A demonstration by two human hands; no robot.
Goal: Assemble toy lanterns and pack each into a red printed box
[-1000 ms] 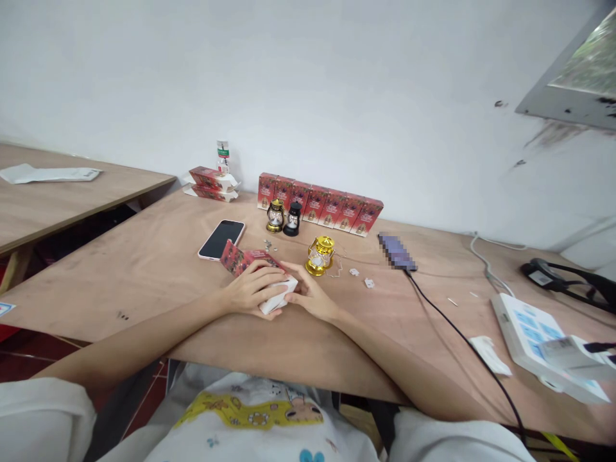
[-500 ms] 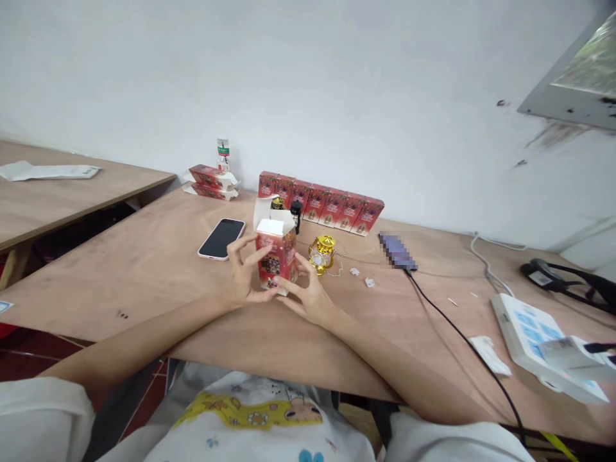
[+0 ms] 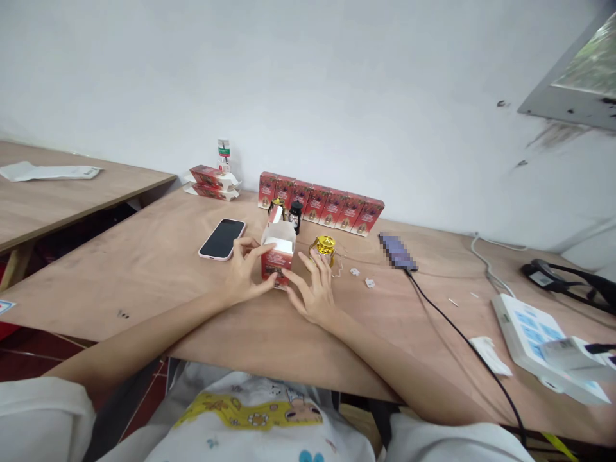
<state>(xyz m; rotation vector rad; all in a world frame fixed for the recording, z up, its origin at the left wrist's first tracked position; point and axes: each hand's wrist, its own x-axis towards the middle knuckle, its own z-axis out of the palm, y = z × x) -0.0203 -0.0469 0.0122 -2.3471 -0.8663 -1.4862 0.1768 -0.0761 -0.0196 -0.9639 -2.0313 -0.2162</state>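
Note:
A small red printed carton (image 3: pixel 278 263) stands on the table in front of me, its white top flaps raised. My left hand (image 3: pixel 246 273) grips its left side, thumb against the front face. Beside the carton's lower right, my right hand (image 3: pixel 314 292) has its fingers apart, with a fingertip at the carton's front edge. Just behind those fingers is a gold mini lantern (image 3: pixel 325 244), partly covered by them. Past the flaps stand a black mini lantern (image 3: pixel 295 218) and another gold lantern (image 3: pixel 276 204), partly hidden.
Several red cartons (image 3: pixel 317 204) form a row near the wall. Flattened cartons (image 3: pixel 212 181) lie stacked at back left. A pink-edged phone (image 3: pixel 222 239) lies left, another phone (image 3: pixel 397 251) with a cable right. A white power strip (image 3: pixel 534 337) sits far right, small white bits (image 3: pixel 369 282) nearer.
The carton has turned and sits lower, its top flaps now leaning back. My right hand has loosened from its side and shifted slightly right, fingers spreading.

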